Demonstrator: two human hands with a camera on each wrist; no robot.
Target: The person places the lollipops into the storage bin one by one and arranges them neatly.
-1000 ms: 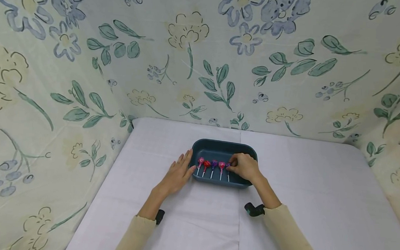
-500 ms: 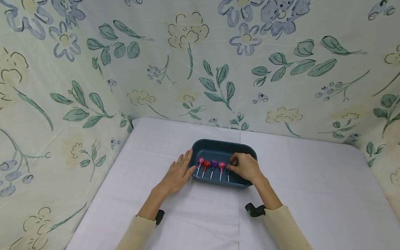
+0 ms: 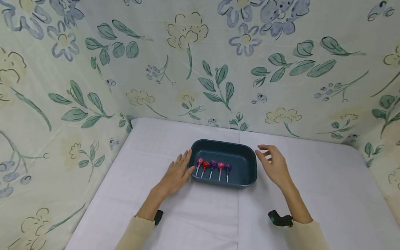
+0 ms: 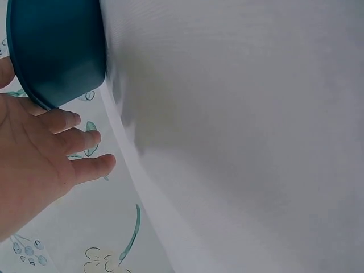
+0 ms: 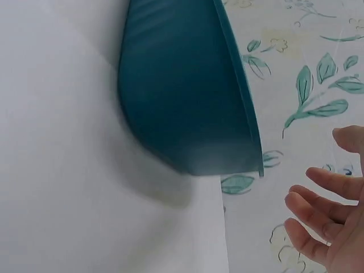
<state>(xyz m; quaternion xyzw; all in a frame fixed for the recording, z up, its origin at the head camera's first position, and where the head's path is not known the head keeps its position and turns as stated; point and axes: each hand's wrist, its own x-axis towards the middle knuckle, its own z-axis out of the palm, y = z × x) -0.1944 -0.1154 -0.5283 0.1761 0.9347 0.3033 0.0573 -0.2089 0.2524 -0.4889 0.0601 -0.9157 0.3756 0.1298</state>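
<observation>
A dark teal rectangular tray (image 3: 243, 166) stands on the white-covered table. Inside, several wrapped lollipops lie side by side with their sticks toward the person, from a pink lollipop (image 3: 199, 161) at the left to a purple lollipop (image 3: 228, 167) near the middle. My left hand (image 3: 177, 173) rests against the tray's left end, fingers straight and spread; its wrist view shows fingers at the rim. Just off the tray's right end, my right hand (image 3: 275, 166) is raised with relaxed fingers and holds nothing. The right wrist view shows that hand (image 5: 335, 219) apart from the tray wall (image 5: 182, 96).
The white tablecloth (image 3: 313, 178) spreads out on both sides of the tray. Behind the table hangs a floral curtain (image 3: 237, 77), which also runs along the left and right sides. A black wrist camera (image 3: 279, 219) sits by the right sleeve.
My right hand has let go of the rightmost purple lollipop, which now lies in the row, and has moved right, out of the tray. The left hand has stayed in place.
</observation>
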